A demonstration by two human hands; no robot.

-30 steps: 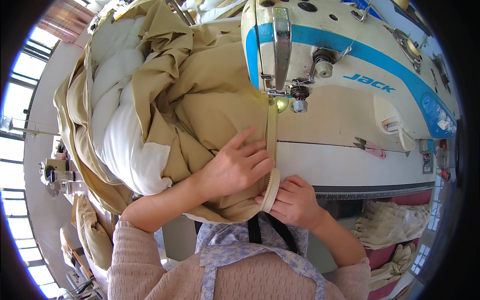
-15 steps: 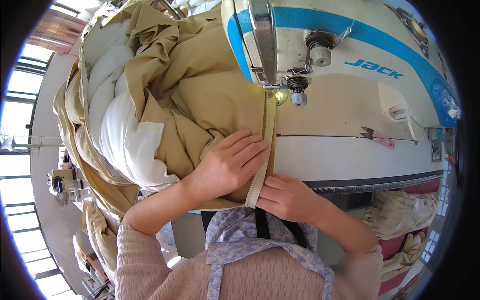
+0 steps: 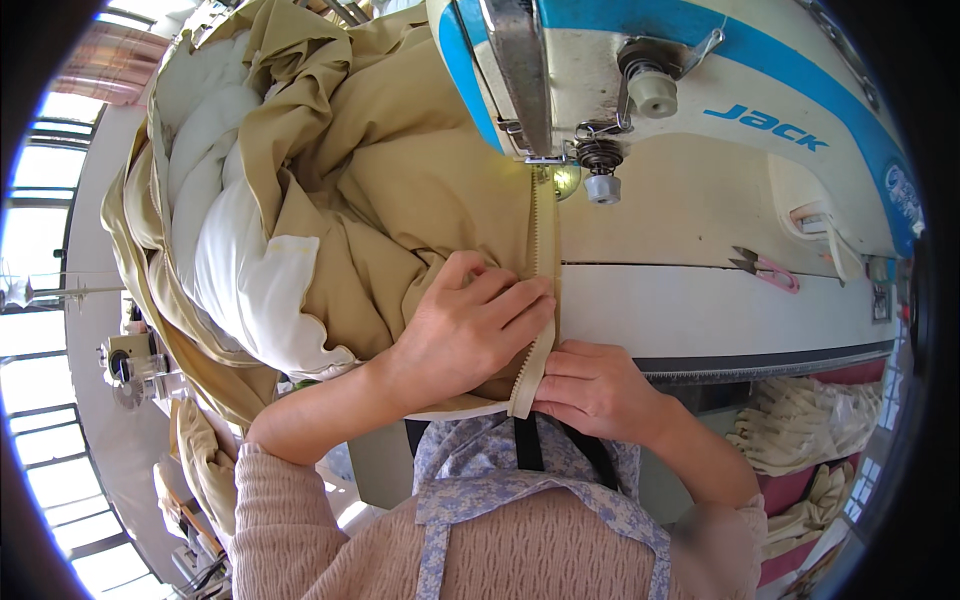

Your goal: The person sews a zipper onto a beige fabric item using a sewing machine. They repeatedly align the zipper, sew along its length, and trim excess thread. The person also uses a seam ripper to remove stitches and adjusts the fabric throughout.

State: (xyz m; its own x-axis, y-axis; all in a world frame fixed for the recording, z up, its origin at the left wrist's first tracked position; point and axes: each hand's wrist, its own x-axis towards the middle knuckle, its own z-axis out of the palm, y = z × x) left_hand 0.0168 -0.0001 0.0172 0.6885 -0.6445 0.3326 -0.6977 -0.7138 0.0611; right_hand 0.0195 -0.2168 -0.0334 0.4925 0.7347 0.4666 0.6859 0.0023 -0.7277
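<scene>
A big bundle of tan fabric [image 3: 400,200] with white padding lies on the sewing table. A beige zipper tape [image 3: 541,290] runs from under the presser foot [image 3: 545,165] of a white and blue sewing machine [image 3: 700,110] toward me. My left hand [image 3: 465,335] lies flat on the fabric, fingertips against the zipper's left edge. My right hand [image 3: 590,385] pinches the zipper's lower end at the table's front edge.
Small snips with pink handles [image 3: 765,268] lie on the white table top [image 3: 720,310] to the right. Pale fabric pieces [image 3: 800,440] are stacked on a shelf under the table. More tan fabric [image 3: 205,460] hangs at the lower left, near bright windows [image 3: 30,300].
The view has moved closer to the needle area. Both hands keep their hold, and the zipper and fabric have shifted slightly toward the machine.
</scene>
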